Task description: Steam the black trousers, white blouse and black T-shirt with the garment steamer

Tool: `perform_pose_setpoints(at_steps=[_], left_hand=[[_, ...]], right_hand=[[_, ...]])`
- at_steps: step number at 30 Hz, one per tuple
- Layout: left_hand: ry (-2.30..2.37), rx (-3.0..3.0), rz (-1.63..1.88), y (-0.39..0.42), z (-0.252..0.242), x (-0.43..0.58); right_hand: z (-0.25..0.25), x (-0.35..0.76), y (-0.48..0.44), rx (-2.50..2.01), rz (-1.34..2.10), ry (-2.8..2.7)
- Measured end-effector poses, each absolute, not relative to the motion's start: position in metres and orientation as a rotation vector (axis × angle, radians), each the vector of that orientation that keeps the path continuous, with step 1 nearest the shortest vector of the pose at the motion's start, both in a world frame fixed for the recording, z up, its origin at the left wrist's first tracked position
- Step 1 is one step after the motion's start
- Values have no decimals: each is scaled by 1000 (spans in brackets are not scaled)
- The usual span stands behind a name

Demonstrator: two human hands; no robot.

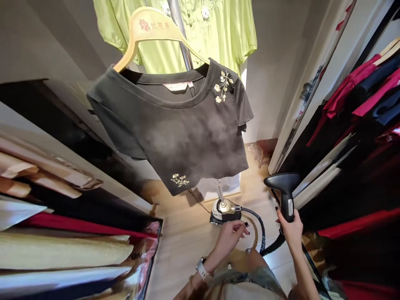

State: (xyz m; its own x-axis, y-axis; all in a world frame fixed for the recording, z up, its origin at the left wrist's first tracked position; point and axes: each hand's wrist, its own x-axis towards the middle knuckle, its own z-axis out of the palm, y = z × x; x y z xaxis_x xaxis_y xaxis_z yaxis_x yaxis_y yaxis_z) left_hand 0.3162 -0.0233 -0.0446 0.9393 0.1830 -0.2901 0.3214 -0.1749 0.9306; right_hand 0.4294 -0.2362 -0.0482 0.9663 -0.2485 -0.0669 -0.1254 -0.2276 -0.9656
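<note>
My right hand (291,230) is closed round the dark handle of a garment steamer (283,183), its wide head turned to the left. A black short-sleeved top (190,133) with gold floral embroidery hangs on a yellow hanger (153,27) in front of me. Pale steam hazes the middle of its front. My left hand (233,234), a watch on its wrist, is below the top's hem and apart from it. Its fingers are loosely bent and hold nothing I can see. The steamer base (225,210) stands on the floor with a black hose (261,225) attached.
A lime-green blouse (215,46) hangs behind the top, by the metal pole (179,25). Folded or hung clothes (65,250) fill the lower left. Pink and dark garments (353,91) hang along the right. A small wooden stool (267,150) stands by the wall.
</note>
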Motion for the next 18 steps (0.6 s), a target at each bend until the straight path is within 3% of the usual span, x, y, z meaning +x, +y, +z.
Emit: perform_pose_setpoints(at_steps=[5, 9, 12, 18], left_hand=[[312, 1539, 205, -42, 20, 382], [-81, 1288, 549, -65, 95, 481], [-126, 1061, 808, -73, 141, 567], [118, 711, 1073, -33, 176, 661]], right_hand=[[-37, 488, -255, -1581, -188, 321], [-44, 533, -274, -1506, -93, 238], [-51, 568, -298, -1522, -29, 142], [-33, 634, -337, -1617, 22, 114]])
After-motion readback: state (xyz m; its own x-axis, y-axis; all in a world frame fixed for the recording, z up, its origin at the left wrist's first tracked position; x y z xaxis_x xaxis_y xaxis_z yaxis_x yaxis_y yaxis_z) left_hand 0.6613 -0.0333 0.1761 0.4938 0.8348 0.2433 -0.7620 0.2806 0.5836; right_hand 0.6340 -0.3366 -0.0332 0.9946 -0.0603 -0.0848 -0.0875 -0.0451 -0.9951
